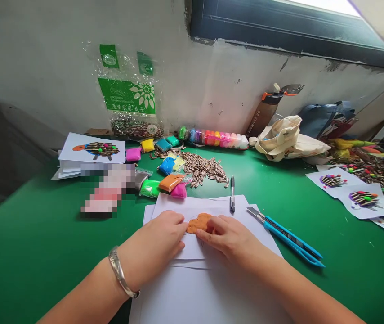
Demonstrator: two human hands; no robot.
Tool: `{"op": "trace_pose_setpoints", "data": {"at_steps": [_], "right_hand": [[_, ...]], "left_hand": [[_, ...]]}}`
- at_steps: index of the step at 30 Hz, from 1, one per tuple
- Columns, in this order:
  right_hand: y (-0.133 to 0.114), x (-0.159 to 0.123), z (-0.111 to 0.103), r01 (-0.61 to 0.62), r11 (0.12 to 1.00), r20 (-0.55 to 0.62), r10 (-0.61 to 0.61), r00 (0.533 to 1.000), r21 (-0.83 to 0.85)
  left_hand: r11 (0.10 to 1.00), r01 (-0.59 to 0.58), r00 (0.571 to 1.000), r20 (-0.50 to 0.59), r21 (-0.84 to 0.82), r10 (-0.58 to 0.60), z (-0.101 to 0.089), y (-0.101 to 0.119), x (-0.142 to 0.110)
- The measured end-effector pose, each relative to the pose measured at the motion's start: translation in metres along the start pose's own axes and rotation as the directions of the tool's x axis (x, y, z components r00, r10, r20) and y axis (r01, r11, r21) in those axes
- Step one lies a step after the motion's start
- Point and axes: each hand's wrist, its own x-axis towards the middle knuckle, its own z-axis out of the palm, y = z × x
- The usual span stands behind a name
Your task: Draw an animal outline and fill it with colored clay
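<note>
A flattened piece of orange modelling clay (pixel 196 223) lies on a white sheet of paper (pixel 185 253) over a partly visible pencil outline. Curled at the clay's right edge, my right hand (pixel 230 235) has its thumb and index finger pressed on it. My left hand (pixel 158 236) rests on the paper at the left, its fingertips touching or close beside the clay and its fingers laid out rather than curled. Just beyond are packets of clay, among them an orange one (pixel 171 182) and a green one (pixel 149 188).
A black pen (pixel 232 193) and a blue utility knife (pixel 288 236), blade out, lie right of my hands. Sunflower seeds (pixel 205 168) are heaped behind. A turtle picture (pixel 94 147) sits at left; a bottle (pixel 264 110) and cloth bag (pixel 286 137) stand by the wall.
</note>
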Motion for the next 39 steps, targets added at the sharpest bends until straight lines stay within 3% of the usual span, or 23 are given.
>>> {"op": "trace_pose_setpoints", "data": {"at_steps": [6,13,22,29,36,39], "right_hand": [[-0.002,0.000,-0.002,0.031,0.998,-0.016,-0.032,0.999,-0.045],[-0.002,-0.002,-0.007,-0.035,0.992,0.001,0.035,0.999,0.122],[-0.003,0.000,0.002,0.008,0.997,-0.003,-0.008,1.000,-0.071],[-0.002,0.000,-0.009,-0.099,0.981,0.031,0.095,0.995,0.167],[-0.004,0.002,0.002,-0.024,0.997,-0.013,0.023,1.000,-0.073],[-0.002,0.000,-0.001,-0.043,0.999,0.013,0.043,0.999,-0.029]], "left_hand": [[1.000,0.008,1.000,-0.018,-0.005,-0.008,0.000,0.000,0.000],[0.999,0.021,1.000,0.002,-0.044,-0.021,-0.001,0.002,0.000],[0.999,0.027,1.000,0.005,-0.027,-0.026,-0.002,0.003,-0.001],[1.000,0.021,1.000,0.006,-0.021,-0.021,-0.001,0.002,0.000],[1.000,0.020,1.000,-0.002,0.000,-0.020,0.001,0.002,0.001],[1.000,0.013,1.000,-0.001,0.003,-0.013,0.000,0.002,0.000]]}}
